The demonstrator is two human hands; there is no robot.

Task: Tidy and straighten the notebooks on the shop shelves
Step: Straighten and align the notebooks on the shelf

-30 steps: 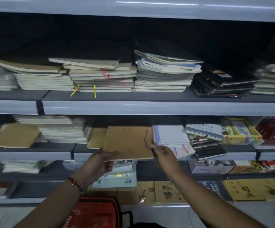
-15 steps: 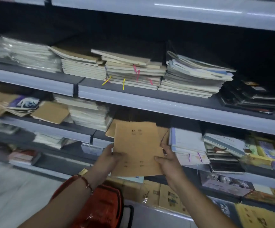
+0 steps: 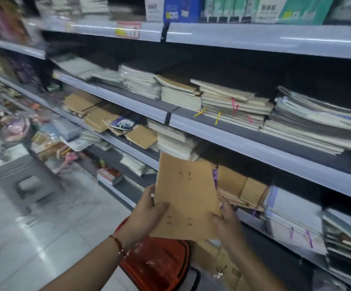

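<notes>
A thin, flat kraft-brown notebook (image 3: 186, 196) with a matte paper cover and small dark printed characters is held upright and slightly tilted in front of the lower shelf (image 3: 275, 229). The left hand (image 3: 147, 215) grasps its lower left edge, thumb across the cover; the right hand (image 3: 226, 221) clasps its lower right corner, so each grip is closed on the notebook. Just behind the notebook, two similar brown notebooks (image 3: 241, 190) lie flat on that shelf. Above the notebook, the middle shelf (image 3: 254, 148) carries four clear stacks of pale-edged notebooks (image 3: 229, 103), some with yellow and pink ribbons. Below the notebook sits a red plastic basket (image 3: 155, 263). Left of it, glossy pale floor tiles (image 3: 34, 238) stretch along the aisle.
</notes>
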